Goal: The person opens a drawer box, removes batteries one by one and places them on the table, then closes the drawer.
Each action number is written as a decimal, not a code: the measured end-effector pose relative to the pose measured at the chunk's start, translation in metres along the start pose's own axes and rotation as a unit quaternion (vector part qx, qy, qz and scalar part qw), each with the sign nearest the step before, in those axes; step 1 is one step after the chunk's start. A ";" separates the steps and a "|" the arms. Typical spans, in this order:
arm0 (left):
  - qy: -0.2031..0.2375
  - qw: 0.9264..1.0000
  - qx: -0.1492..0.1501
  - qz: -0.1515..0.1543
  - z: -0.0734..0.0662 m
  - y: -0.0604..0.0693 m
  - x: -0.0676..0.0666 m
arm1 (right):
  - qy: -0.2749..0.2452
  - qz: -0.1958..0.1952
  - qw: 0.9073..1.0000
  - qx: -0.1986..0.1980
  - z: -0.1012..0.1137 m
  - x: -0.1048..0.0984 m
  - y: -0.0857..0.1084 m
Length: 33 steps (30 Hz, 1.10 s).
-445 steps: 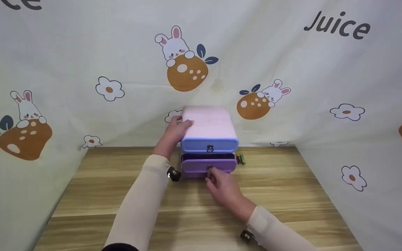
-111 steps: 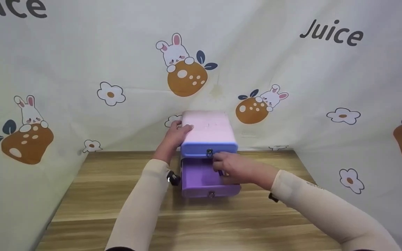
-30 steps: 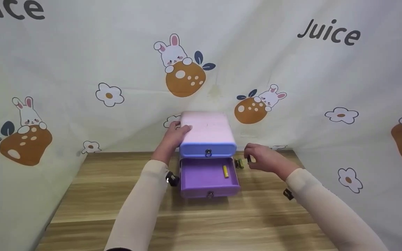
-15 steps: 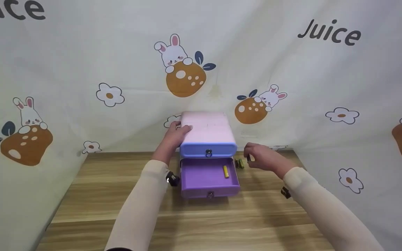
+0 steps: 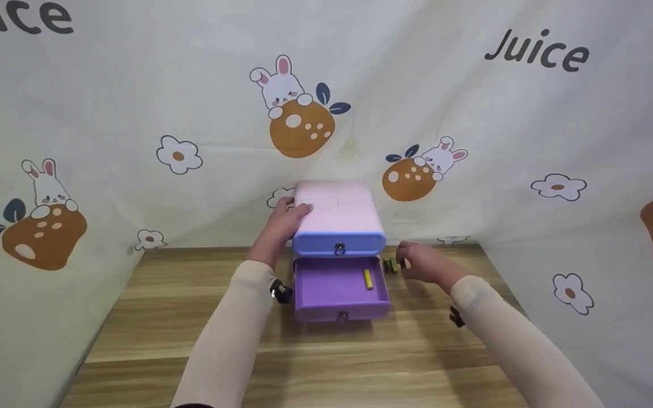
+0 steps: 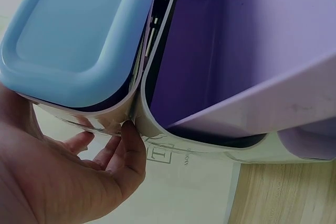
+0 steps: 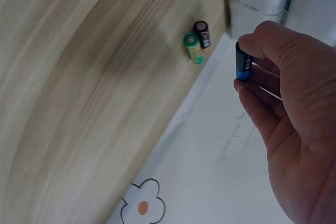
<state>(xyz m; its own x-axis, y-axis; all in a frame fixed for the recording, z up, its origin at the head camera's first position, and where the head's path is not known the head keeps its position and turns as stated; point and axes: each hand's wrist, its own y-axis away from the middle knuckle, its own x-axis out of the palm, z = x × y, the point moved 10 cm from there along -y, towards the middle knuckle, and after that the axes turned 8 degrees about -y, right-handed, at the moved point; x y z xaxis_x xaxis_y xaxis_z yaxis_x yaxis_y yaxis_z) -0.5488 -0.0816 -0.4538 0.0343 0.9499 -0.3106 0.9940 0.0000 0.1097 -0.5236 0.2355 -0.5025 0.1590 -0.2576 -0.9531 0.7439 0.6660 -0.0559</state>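
A small drawer box (image 5: 339, 209) with a pink top stands at the back of the table. Its blue upper drawer (image 5: 315, 243) is closed. The purple lower drawer (image 5: 326, 283) is pulled out, with a yellow battery (image 5: 368, 279) lying inside at the right. My left hand (image 5: 284, 221) grips the box's left side, thumb on the top edge; in the left wrist view its fingers (image 6: 131, 150) bend against the side wall. To the right of the box, my right hand (image 5: 425, 263) pinches a black battery with a blue end (image 7: 243, 62) between thumb and fingertips, above the table.
Beside the box on its right, a green battery (image 7: 193, 49) and a black battery (image 7: 201, 33) stand close together on the wooden table (image 5: 202, 340). A printed cloth (image 5: 213, 85) hangs behind and along both sides of the table.
The purple drawer has been pulled out since the earliest frame. My right hand has left the drawer for its right side, and has just dipped slightly with the battery. My left hand stays put.
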 end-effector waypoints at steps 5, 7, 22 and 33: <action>0.003 1.000 0.003 -0.001 0.001 -0.001 0.000 | -0.011 0.012 0.999 0.032 -0.014 0.007 -0.005; 0.001 1.000 0.003 -0.002 0.002 -0.001 0.000 | -0.011 0.015 0.999 0.044 -0.019 0.009 -0.006; -0.001 1.000 0.006 -0.005 0.001 -0.005 0.002 | -0.028 0.006 0.997 0.075 -0.035 0.013 -0.013; -0.001 1.000 0.005 -0.004 0.003 -0.005 0.001 | -0.069 0.013 0.990 0.120 -0.053 0.026 -0.016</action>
<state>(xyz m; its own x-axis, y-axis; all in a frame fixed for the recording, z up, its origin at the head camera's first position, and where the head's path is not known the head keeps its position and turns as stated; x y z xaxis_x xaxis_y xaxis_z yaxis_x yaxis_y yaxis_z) -0.5530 -0.0819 -0.4570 0.0271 0.9494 -0.3130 0.9953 0.0036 0.0970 -0.5656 0.2552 -0.5418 0.2543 -0.3476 -0.9025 0.8690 0.4916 0.0556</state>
